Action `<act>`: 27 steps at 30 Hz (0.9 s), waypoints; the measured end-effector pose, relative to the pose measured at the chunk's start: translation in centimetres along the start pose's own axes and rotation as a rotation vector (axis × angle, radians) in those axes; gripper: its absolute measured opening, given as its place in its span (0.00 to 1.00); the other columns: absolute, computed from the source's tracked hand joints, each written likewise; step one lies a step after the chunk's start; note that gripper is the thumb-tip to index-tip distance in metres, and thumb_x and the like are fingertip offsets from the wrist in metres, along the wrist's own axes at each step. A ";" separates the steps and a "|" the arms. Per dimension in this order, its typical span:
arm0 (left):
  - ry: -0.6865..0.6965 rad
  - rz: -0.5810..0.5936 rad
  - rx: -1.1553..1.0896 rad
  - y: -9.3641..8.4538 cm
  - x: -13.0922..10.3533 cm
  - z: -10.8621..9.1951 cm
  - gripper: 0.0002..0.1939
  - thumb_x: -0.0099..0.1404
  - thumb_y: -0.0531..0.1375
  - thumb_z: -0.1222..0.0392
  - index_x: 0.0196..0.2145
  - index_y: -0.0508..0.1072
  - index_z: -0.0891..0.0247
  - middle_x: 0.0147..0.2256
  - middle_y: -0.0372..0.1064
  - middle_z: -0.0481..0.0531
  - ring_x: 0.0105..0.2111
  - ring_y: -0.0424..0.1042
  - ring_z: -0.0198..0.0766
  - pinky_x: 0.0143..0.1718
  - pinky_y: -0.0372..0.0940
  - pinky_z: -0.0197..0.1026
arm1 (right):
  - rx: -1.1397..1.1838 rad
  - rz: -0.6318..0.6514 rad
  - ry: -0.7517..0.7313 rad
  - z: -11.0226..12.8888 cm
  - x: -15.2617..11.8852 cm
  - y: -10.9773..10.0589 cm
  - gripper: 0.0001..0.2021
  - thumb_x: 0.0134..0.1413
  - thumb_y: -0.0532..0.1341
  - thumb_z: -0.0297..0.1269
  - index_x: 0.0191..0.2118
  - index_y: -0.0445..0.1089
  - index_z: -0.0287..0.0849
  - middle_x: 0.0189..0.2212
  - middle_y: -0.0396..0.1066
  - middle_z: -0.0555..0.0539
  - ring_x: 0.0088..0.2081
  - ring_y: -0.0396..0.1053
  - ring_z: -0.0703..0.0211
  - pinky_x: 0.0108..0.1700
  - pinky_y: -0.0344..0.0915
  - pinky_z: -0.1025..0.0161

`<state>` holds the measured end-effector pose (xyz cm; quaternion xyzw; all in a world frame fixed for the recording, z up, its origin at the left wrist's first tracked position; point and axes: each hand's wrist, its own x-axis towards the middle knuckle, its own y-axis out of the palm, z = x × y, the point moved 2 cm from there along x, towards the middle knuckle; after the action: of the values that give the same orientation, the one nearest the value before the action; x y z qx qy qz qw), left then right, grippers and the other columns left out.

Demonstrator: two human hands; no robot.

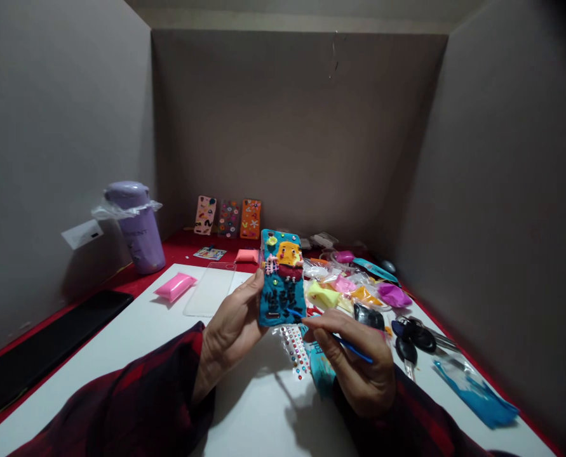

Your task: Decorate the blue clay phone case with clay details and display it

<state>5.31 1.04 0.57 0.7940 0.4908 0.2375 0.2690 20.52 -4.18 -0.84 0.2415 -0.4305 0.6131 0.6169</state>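
Observation:
A phone case (281, 289) covered in blue clay is held up by my left hand (235, 324), fingers wrapped round its left edge. On it sit an orange clay face, a dark red band, small beads and black clay strokes. My right hand (359, 362) pinches a thin blue modelling tool (354, 349). The tool's tip is at the lower part of the case, near the black strokes; whether it touches the clay I cannot tell. Beneath the case lie a sheet of coloured rhinestones (296, 355) and a teal packet (321, 368), partly hidden by my right hand.
Left on the white board are a pink clay packet (175, 287) and a clear phone case (209, 291). A purple tumbler (140, 231) and black phone (49, 343) stand farther left. Several clay packets (347, 285), keys (406, 350) and a blue bag (483, 393) lie right. Decorated cases (229, 219) lean behind.

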 end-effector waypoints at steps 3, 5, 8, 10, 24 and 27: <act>0.001 0.012 -0.020 0.0 0.0 0.0 0.17 0.68 0.53 0.58 0.51 0.69 0.67 0.44 0.73 0.59 0.42 0.72 0.43 0.46 0.66 0.45 | -0.009 -0.020 0.007 -0.1 0.0 -0.1 0.10 0.55 0.57 0.24 0.39 0.75 0.36 0.25 0.72 0.44 0.28 0.70 0.59 0.29 0.65 0.62; -0.003 0.006 -0.011 0.0 -0.1 0.0 0.16 0.68 0.53 0.58 0.50 0.69 0.67 0.44 0.73 0.59 0.43 0.72 0.43 0.46 0.66 0.45 | -0.014 -0.019 0.009 -0.1 0.0 -0.1 0.10 0.55 0.57 0.24 0.39 0.75 0.36 0.25 0.72 0.44 0.28 0.70 0.59 0.29 0.65 0.62; -0.001 0.001 0.021 0.0 -0.1 0.0 0.17 0.68 0.52 0.56 0.49 0.70 0.69 0.44 0.73 0.60 0.42 0.72 0.42 0.45 0.66 0.44 | -0.029 0.000 -0.002 -0.1 0.0 0.0 0.10 0.55 0.57 0.24 0.39 0.75 0.36 0.26 0.73 0.43 0.28 0.71 0.59 0.30 0.65 0.62; 0.000 -0.011 0.043 0.0 -0.1 0.0 0.18 0.69 0.52 0.56 0.50 0.69 0.69 0.44 0.72 0.60 0.40 0.71 0.41 0.45 0.65 0.44 | -0.040 0.013 -0.013 -0.1 0.0 0.0 0.10 0.55 0.57 0.24 0.38 0.75 0.37 0.26 0.74 0.43 0.28 0.70 0.59 0.30 0.65 0.62; 0.007 -0.005 0.053 0.0 -0.2 0.2 0.17 0.68 0.51 0.56 0.50 0.69 0.68 0.44 0.72 0.60 0.38 0.71 0.41 0.43 0.66 0.45 | -0.070 0.040 -0.028 0.1 0.2 0.1 0.09 0.55 0.57 0.24 0.38 0.75 0.37 0.24 0.73 0.45 0.26 0.69 0.60 0.28 0.65 0.62; 0.001 -0.002 0.047 -0.1 -0.2 0.2 0.17 0.68 0.51 0.55 0.48 0.70 0.68 0.43 0.73 0.60 0.39 0.71 0.41 0.43 0.66 0.44 | -0.071 0.046 -0.024 0.2 0.3 0.1 0.09 0.55 0.57 0.24 0.37 0.75 0.37 0.24 0.73 0.45 0.26 0.70 0.60 0.28 0.65 0.62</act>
<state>5.35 0.85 0.33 0.7996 0.4970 0.2259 0.2501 20.30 -4.20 -0.53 0.2169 -0.4650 0.6085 0.6053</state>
